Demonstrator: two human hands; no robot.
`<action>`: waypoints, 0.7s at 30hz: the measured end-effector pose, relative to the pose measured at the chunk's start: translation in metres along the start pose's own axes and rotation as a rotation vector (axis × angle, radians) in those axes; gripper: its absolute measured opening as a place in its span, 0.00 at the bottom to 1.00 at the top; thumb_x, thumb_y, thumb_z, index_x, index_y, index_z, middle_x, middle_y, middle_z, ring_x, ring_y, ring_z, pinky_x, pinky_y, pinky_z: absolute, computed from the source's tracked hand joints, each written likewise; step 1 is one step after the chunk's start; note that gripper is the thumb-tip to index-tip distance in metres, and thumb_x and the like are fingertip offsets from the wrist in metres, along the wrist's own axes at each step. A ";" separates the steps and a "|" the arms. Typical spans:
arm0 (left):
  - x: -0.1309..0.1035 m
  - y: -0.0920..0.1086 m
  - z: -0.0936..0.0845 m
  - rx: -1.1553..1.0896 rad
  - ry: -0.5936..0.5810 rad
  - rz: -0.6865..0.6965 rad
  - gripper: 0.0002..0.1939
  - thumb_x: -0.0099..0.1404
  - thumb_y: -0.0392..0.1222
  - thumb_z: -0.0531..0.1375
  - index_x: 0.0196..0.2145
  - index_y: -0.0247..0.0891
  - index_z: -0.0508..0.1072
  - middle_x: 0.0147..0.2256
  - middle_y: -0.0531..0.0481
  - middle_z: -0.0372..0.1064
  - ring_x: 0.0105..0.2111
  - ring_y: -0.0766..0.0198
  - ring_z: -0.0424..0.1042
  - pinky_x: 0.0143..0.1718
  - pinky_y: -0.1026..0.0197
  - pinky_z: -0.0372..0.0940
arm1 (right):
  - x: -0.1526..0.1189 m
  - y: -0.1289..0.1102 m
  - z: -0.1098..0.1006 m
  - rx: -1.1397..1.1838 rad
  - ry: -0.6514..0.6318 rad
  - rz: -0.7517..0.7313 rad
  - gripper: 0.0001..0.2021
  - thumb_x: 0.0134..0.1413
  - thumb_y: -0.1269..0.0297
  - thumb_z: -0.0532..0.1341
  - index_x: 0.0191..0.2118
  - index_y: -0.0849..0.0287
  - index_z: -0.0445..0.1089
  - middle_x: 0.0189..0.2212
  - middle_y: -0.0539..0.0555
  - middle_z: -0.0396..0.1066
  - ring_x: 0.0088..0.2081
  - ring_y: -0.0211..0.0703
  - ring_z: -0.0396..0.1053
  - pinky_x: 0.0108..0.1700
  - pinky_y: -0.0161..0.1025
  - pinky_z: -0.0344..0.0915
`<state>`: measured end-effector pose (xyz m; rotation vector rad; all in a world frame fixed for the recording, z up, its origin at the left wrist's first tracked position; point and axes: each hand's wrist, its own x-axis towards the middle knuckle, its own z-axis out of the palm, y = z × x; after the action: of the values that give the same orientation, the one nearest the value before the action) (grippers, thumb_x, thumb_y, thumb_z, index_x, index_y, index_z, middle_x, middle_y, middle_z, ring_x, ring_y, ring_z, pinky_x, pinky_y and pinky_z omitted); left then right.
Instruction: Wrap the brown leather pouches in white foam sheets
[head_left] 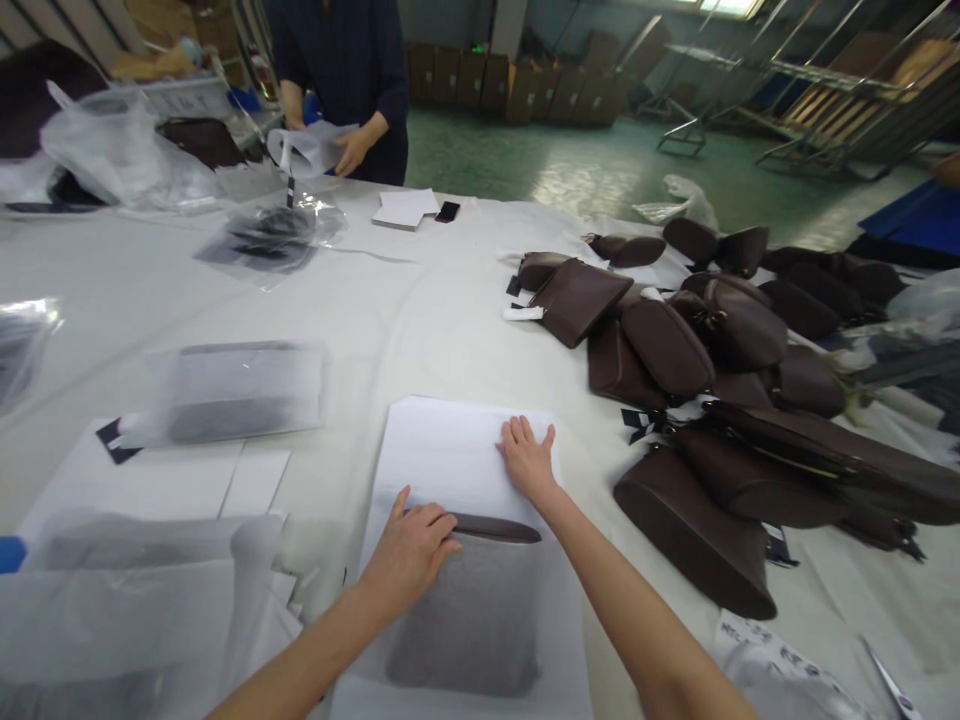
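A flat dark brown leather bag [497, 527] lies in front of me on white sheets of paper, with its top edge bare. Thin translucent tissue paper [465, 615] covers the rest of it. My left hand [412, 550] rests over the left end of the bare edge, fingers apart and slightly bent, touching the bag and the tissue border. Beyond the bag, my right hand [527, 458] lies on the white paper [442, 440] near its right edge, palm down with fingers spread.
Brown leather bags [667, 345] are heaped on the right; scissors [889, 680] lie near the front right corner. Tissue-wrapped bags [240, 390] and papers occupy the left. Across the table [450, 290], a co-worker [337, 70] holds a white wrapped item, near a phone [448, 212].
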<state>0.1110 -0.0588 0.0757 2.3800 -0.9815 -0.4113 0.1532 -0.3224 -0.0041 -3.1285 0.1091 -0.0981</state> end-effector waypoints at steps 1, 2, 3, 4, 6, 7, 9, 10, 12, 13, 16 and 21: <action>0.000 0.002 0.000 -0.005 -0.004 -0.001 0.11 0.68 0.45 0.50 0.43 0.44 0.69 0.40 0.52 0.70 0.41 0.62 0.69 0.61 0.39 0.41 | 0.002 -0.001 0.006 0.016 -0.007 -0.021 0.17 0.63 0.66 0.46 0.53 0.61 0.63 0.57 0.65 0.62 0.60 0.55 0.54 0.58 0.73 0.33; 0.001 0.003 0.001 -0.008 -0.007 -0.005 0.11 0.68 0.45 0.50 0.42 0.44 0.69 0.40 0.53 0.70 0.41 0.62 0.69 0.61 0.39 0.42 | 0.003 0.000 0.009 0.040 -0.012 -0.051 0.15 0.63 0.67 0.46 0.49 0.60 0.66 0.53 0.63 0.66 0.59 0.53 0.57 0.59 0.72 0.33; 0.001 0.004 0.001 -0.009 -0.008 -0.012 0.11 0.68 0.45 0.50 0.42 0.44 0.70 0.39 0.53 0.70 0.41 0.62 0.69 0.61 0.40 0.42 | 0.004 0.000 0.011 0.070 -0.012 -0.081 0.14 0.63 0.69 0.47 0.45 0.59 0.68 0.49 0.61 0.70 0.57 0.51 0.60 0.60 0.70 0.32; 0.002 0.005 0.001 -0.009 -0.008 -0.021 0.11 0.68 0.45 0.50 0.42 0.44 0.70 0.39 0.53 0.70 0.41 0.62 0.69 0.61 0.39 0.42 | 0.005 0.001 0.010 0.103 -0.007 -0.105 0.14 0.62 0.70 0.47 0.41 0.58 0.70 0.44 0.58 0.73 0.56 0.49 0.61 0.60 0.69 0.31; 0.004 0.005 0.002 -0.008 -0.006 -0.043 0.11 0.68 0.46 0.51 0.41 0.44 0.70 0.39 0.53 0.70 0.41 0.61 0.69 0.60 0.39 0.43 | 0.008 0.003 0.002 0.167 0.020 -0.113 0.13 0.60 0.71 0.49 0.34 0.57 0.71 0.37 0.54 0.75 0.54 0.49 0.63 0.60 0.69 0.31; 0.005 0.004 0.002 -0.007 -0.004 -0.054 0.11 0.68 0.46 0.51 0.41 0.44 0.71 0.39 0.52 0.70 0.41 0.61 0.69 0.60 0.39 0.43 | 0.010 0.002 -0.005 0.197 0.044 -0.098 0.12 0.60 0.71 0.50 0.32 0.57 0.71 0.36 0.54 0.75 0.53 0.49 0.64 0.60 0.69 0.32; 0.007 0.003 0.002 0.000 0.004 -0.073 0.11 0.67 0.47 0.52 0.41 0.44 0.71 0.39 0.52 0.70 0.41 0.61 0.69 0.59 0.39 0.43 | 0.010 -0.001 -0.025 0.253 0.116 -0.070 0.10 0.58 0.69 0.53 0.30 0.57 0.70 0.37 0.55 0.75 0.53 0.51 0.64 0.59 0.69 0.35; 0.008 0.002 0.003 0.007 0.009 -0.081 0.11 0.67 0.47 0.52 0.40 0.44 0.71 0.38 0.52 0.70 0.41 0.60 0.69 0.59 0.39 0.43 | 0.008 -0.003 -0.039 0.279 0.157 -0.075 0.08 0.57 0.67 0.55 0.30 0.57 0.69 0.39 0.56 0.74 0.54 0.52 0.63 0.59 0.68 0.37; 0.010 0.000 0.003 0.033 0.030 -0.096 0.11 0.66 0.48 0.53 0.39 0.44 0.72 0.38 0.51 0.70 0.42 0.59 0.68 0.58 0.39 0.44 | -0.004 -0.010 -0.068 0.328 0.203 -0.141 0.06 0.55 0.65 0.56 0.30 0.58 0.68 0.48 0.60 0.70 0.57 0.53 0.59 0.60 0.65 0.41; 0.011 -0.001 0.004 0.048 0.043 -0.103 0.11 0.66 0.49 0.53 0.39 0.44 0.72 0.38 0.51 0.71 0.42 0.57 0.68 0.57 0.40 0.45 | -0.015 -0.013 -0.083 0.350 0.191 -0.201 0.05 0.54 0.65 0.57 0.30 0.58 0.68 0.53 0.62 0.66 0.59 0.53 0.57 0.60 0.63 0.42; 0.013 -0.004 0.006 0.082 0.089 -0.122 0.11 0.65 0.50 0.55 0.38 0.46 0.73 0.37 0.51 0.71 0.44 0.55 0.67 0.54 0.43 0.49 | -0.056 -0.024 -0.116 0.427 0.011 -0.405 0.01 0.51 0.68 0.57 0.32 0.58 0.65 0.56 0.61 0.61 0.59 0.51 0.57 0.62 0.61 0.41; 0.011 -0.009 0.013 0.106 0.199 -0.184 0.13 0.63 0.53 0.56 0.35 0.44 0.75 0.36 0.49 0.72 0.42 0.54 0.66 0.48 0.49 0.54 | -0.109 -0.035 -0.118 0.523 -0.221 -0.355 0.18 0.46 0.74 0.57 0.45 0.56 0.63 0.31 0.48 0.69 0.34 0.39 0.67 0.58 0.54 0.50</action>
<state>0.1180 -0.0660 0.0589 2.5587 -0.7138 -0.1875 0.0402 -0.2803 0.1075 -2.5790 -0.4054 0.1875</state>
